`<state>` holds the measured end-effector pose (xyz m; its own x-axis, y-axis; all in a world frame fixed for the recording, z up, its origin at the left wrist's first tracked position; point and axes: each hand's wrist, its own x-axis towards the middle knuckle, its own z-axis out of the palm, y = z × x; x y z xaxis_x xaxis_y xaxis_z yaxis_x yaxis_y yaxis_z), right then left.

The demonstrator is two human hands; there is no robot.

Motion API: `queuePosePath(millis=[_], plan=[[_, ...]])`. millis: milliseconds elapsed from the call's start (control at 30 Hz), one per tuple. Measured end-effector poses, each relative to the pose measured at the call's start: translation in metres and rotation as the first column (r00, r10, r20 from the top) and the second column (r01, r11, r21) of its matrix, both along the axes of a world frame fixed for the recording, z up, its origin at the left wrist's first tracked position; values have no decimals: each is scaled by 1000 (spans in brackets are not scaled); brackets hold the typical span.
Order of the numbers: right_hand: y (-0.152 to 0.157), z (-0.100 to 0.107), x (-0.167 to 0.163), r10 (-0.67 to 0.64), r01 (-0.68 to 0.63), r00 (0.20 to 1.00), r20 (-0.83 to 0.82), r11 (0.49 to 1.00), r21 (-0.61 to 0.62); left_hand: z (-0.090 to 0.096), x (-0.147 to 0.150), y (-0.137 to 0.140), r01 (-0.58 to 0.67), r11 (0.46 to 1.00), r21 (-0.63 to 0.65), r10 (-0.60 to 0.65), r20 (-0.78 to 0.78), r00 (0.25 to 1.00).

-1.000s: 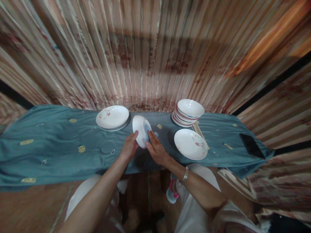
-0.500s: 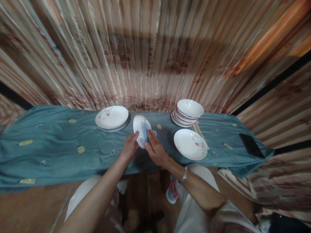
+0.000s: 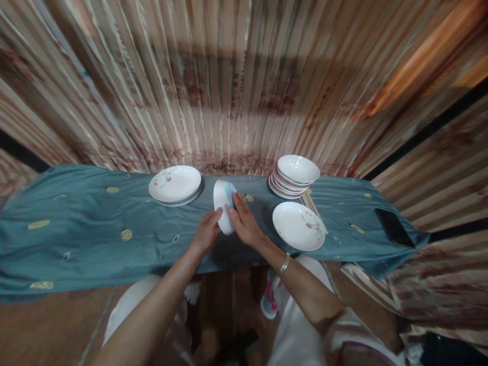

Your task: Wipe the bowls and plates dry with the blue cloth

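Note:
A white bowl [image 3: 219, 199] is held on its side above the middle of the table. My left hand [image 3: 207, 232] grips its near left edge, thumb on the white surface. With my right hand [image 3: 247, 224] I press a light blue cloth [image 3: 229, 190] to the bowl's right side; the fingers hide most of the cloth. Left of the bowl lies a stack of white oval plates [image 3: 175, 184] with a small flower print. To the right are a stack of bowls [image 3: 297, 169] and a single flowered plate [image 3: 292, 226].
Chopsticks [image 3: 316, 212] lie beside the single plate. A black phone [image 3: 394, 227] rests near the right end of the table, which a teal patterned tablecloth [image 3: 91, 218] covers. A pleated curtain [image 3: 229, 91] hangs behind, with dark poles at both sides.
The bowl has turned more edge-on and shifted slightly right. My right hand with the cloth has moved a little up around its side, and less of the cloth shows.

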<state>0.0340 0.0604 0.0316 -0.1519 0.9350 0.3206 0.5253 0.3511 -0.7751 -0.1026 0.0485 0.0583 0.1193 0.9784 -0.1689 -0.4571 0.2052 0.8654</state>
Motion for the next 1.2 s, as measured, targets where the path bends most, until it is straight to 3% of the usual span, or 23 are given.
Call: queuePosePath(millis=[600, 1200], plan=[[32, -23, 7, -92, 89, 994, -52, 994, -71, 3, 2, -3, 2, 1000, -21, -1, 11, 1000], [18, -40, 14, -101, 91, 993, -60, 984, -154, 2, 1, 0, -10, 1000, -19, 11, 33, 999]])
